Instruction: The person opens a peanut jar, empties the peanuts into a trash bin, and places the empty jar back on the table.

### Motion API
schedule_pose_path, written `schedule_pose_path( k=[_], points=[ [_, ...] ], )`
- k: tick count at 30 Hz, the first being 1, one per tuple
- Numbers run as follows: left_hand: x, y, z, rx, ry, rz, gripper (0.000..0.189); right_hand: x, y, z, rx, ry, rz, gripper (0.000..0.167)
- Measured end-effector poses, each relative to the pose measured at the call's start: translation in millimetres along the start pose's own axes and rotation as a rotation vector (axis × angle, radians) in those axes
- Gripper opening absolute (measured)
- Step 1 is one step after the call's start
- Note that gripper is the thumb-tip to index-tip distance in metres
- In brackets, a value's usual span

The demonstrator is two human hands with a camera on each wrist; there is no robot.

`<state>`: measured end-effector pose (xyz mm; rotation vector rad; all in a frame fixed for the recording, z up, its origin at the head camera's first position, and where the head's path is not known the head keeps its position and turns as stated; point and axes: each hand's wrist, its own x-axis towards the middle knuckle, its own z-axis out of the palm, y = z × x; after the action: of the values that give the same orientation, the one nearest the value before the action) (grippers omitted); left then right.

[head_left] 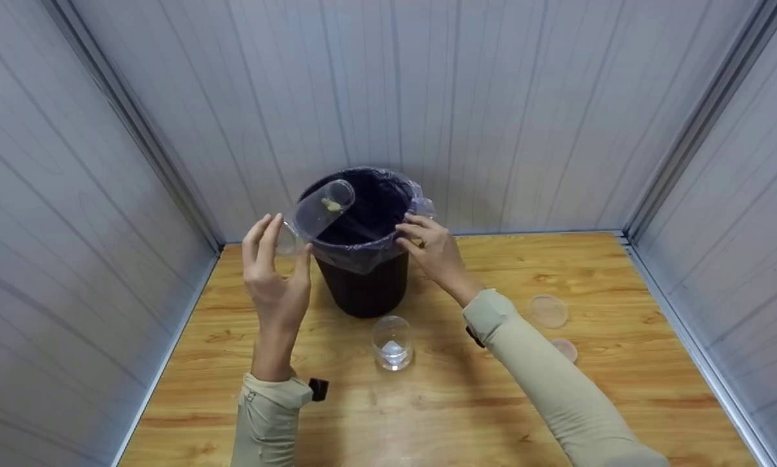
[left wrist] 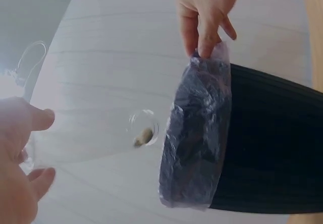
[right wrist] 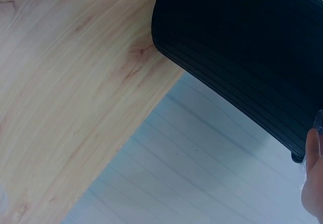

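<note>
My left hand (head_left: 275,279) grips a clear plastic cup (head_left: 314,217) by its wider end, fingers and thumb on either side. Tilted over the bin's opening, the cup holds a small yellowish lump (head_left: 331,205) near its narrower end. Below it stands a black trash bin (head_left: 366,285) lined with a thin translucent bag (head_left: 362,257). At the bin's right rim, my right hand (head_left: 434,250) pinches the folded edge of that bag, as the left wrist view also shows. A second clear cup (head_left: 392,344) stands upright in front of the bin with something whitish at its bottom.
Two clear round lids, a larger lid (head_left: 549,311) and a smaller-looking lid (head_left: 565,350) partly behind the right sleeve, lie on the wood-grain table (head_left: 427,421). Pale panel walls (head_left: 492,117) enclose the back and both sides, close behind the bin.
</note>
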<state>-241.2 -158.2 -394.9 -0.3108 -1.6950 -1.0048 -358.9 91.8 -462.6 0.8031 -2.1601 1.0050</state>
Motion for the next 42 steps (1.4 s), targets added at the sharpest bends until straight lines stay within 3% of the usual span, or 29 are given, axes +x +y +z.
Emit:
schedule_pose_path(
  k=[7,10,15,21,29,35,38,42],
  points=[
    [1.3,-3.3,-2.0,0.026,-0.154,-0.006,0.06,0.0,-2.2,0.0,-0.002,-0.003,0.01,0.025],
    [-0.3,-4.9,-2.4,0.036,-0.169,-0.01,0.06,-0.2,-2.1,0.2,-0.003,-0.005,0.011,0.024],
    [-3.3,-6.6,-2.2,0.03,-0.143,-0.018,0.059,-0.6,-1.7,1.1,0.02,-0.008,0.007,0.024],
    [-6.2,-4.4,-1.2,-0.035,-0.094,-0.088,0.055,-0.3,0.0,1.2,-0.032,0.011,-0.023,0.026],
    [-8.0,24.9,-4.8,-0.049,-0.035,-0.204,0.053,-7.7,2.6,1.1,-0.09,0.003,-0.069,0.035],
    [-15.1,29.5,-6.9,-0.148,0.016,-0.36,0.051,-16.1,9.5,-2.1,-0.133,0.064,-0.115,0.042],
    [-22.3,20.0,-6.2,-0.285,0.031,-0.472,0.052,-22.2,11.7,-5.1,-0.129,0.088,-0.105,0.042],
    [-34.2,2.9,-2.0,-0.553,0.065,-0.65,0.047,-32.4,11.8,-10.7,-0.08,0.132,-0.048,0.04]
  ],
)
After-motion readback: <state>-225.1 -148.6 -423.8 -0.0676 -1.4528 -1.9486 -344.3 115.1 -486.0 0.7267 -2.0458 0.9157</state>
